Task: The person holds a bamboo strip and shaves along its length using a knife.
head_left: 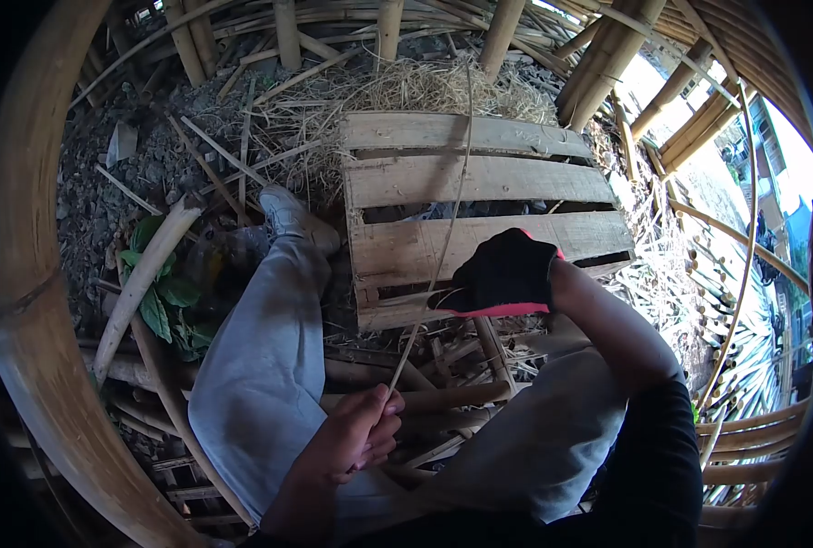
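Note:
A long, thin bamboo strip slants up from my lap, across a wooden slatted pallet. My left hand is bare and wrapped in a fist round its lower end. Further up, my right hand, in a black glove with red trim, has its fingertips closed at the strip, just over the pallet's near edge. The glove hides most of those fingers, and whether a small tool is also in them cannot be made out.
A thick bamboo pole curves along the left side. Straw lies behind the pallet. Green leaves and a cut bamboo piece are left of my leg. Many bamboo lengths are spread at the right.

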`<state>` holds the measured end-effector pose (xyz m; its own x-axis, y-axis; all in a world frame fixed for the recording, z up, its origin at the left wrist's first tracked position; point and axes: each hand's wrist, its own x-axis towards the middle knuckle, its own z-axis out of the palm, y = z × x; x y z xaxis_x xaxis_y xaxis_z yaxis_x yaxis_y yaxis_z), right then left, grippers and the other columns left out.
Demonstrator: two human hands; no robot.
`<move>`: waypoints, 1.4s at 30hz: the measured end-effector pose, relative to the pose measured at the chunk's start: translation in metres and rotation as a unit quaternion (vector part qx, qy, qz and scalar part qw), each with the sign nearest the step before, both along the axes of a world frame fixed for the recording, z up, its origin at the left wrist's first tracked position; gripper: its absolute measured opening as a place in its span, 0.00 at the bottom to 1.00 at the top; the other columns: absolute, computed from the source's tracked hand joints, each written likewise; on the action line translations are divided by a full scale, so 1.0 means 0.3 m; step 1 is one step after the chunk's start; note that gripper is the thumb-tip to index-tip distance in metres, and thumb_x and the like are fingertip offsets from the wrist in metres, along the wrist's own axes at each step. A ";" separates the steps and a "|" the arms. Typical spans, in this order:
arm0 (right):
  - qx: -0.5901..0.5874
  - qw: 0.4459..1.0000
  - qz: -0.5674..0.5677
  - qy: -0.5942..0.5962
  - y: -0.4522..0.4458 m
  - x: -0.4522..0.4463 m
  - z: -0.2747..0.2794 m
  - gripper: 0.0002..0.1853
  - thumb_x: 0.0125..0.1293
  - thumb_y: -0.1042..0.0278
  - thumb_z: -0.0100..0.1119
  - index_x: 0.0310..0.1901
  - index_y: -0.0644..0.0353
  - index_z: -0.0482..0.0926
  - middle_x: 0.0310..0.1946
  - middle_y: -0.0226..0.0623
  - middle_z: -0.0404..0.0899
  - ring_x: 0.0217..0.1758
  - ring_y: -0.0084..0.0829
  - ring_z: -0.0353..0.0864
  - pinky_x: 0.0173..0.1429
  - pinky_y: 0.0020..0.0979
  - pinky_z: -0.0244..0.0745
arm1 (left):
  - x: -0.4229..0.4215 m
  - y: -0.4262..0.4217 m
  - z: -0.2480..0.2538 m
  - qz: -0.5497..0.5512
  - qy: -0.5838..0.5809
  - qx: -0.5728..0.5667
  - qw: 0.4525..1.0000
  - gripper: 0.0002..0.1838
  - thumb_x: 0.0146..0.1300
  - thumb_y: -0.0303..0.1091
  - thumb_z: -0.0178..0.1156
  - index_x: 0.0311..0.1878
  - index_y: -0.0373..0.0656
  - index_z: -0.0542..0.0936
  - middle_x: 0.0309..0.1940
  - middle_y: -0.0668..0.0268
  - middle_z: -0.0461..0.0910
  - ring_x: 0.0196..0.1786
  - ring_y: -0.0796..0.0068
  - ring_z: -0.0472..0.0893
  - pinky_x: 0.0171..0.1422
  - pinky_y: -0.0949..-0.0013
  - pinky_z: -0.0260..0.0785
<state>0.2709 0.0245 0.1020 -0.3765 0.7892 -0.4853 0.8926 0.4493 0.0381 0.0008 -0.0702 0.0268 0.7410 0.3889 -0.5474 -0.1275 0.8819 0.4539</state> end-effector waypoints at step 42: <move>0.078 0.987 -0.005 -0.142 0.152 0.164 0.042 0.36 0.65 0.23 0.34 0.36 0.43 0.86 0.34 0.34 0.85 0.40 0.41 0.84 0.44 0.41 0.78 | 0.001 -0.007 -0.004 -0.005 0.006 0.022 1.000 0.17 0.78 0.50 0.39 0.37 0.49 0.67 0.14 0.78 0.57 0.11 0.87 0.54 0.14 0.79 0.45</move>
<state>0.3202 0.0702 0.1146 -0.2338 0.8657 -0.4425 0.8405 0.4088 0.3556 0.0010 -0.0723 0.0254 0.7387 0.4050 -0.5388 -0.1121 0.8620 0.4943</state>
